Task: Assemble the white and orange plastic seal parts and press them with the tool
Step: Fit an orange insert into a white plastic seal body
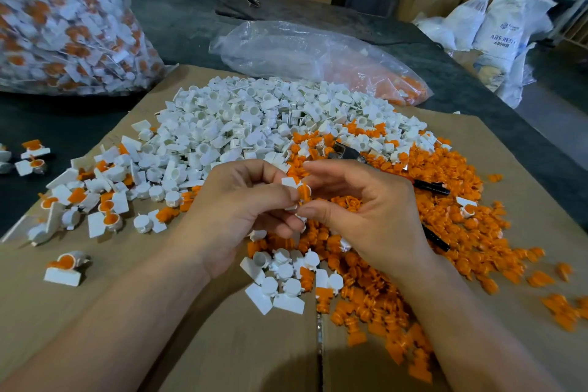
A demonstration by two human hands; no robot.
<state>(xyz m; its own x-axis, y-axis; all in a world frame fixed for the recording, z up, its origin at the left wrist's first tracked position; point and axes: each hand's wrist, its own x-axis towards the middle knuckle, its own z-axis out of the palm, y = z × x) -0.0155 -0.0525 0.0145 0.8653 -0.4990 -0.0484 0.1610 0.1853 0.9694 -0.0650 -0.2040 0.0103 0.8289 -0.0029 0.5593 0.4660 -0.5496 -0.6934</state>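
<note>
Seen from the head camera, the left hand [241, 210] pinches a small white plastic seal body [289, 183] in a narrow grip. The right hand [366, 213] pinches an orange plastic insert [304, 191] that touches it. Both are above a flat brown cardboard sheet [222, 344] on the dark table [178, 25]. A pair of black-handled metal pliers [429, 188] lies among loose orange parts [451, 219] just behind the right hand.

Cardboard sheet [95, 312] on dark table [178, 29], under white parts [241, 118] and orange parts [461, 219]
</note>
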